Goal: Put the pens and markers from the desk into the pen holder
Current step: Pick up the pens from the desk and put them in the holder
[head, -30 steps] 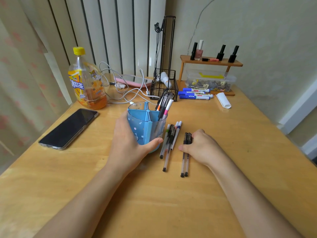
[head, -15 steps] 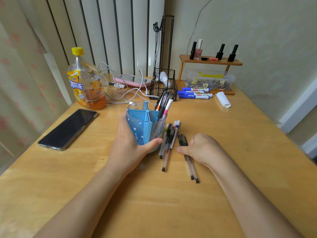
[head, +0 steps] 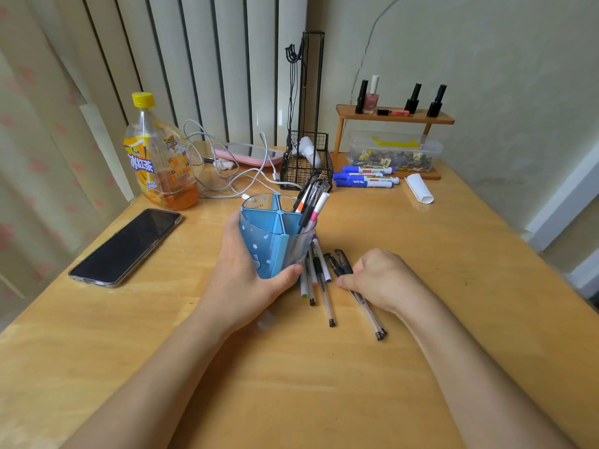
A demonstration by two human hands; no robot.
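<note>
We see the left hand [head: 246,280] wrapped around the translucent blue round pen holder with inner dividers [head: 275,234], which stands upright on the pale wooden counter [head: 421,254]; that grip is clenched on the holder's near wall, thumb across the front. Several pens [head: 312,202] already stand in its right-hand compartment, leaning toward the back.

The right hand [head: 382,280] lies curled on the counter, its fingertips pinching two slim clear pens with black caps [head: 368,311] that lie side by side, angled toward the near right. Whether they have left the wood we cannot tell.

Between the holder and that pair lies a loose cluster of pens [head: 319,280], touching the holder's base. Three blue-capped white markers [head: 366,179] lie well behind, near the black wire basket [head: 306,166]. A dark smartphone [head: 126,247] rests at left.
</note>
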